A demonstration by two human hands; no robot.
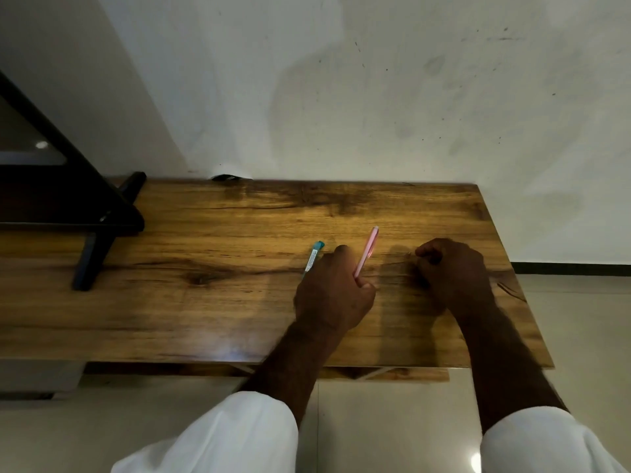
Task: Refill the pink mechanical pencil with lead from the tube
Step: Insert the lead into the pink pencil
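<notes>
Head view: the left hand [333, 291] curls round the slim pink plastic mechanical pencil [367, 252], which slants towards one o'clock over the brown wooden table [205, 319]. The teal-capped lead tube [313, 259] pokes out at eleven o'clock of that hand. The right hand [450, 268], at three o'clock, has its fingers curled; whether they pinch a lead I cannot tell. Fed in askew, a lead would likely snap.

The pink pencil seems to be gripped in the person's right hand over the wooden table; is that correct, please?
Not quite: the head view shows the pink pencil gripped in the left hand, not the right hand, over the wooden table.
</notes>
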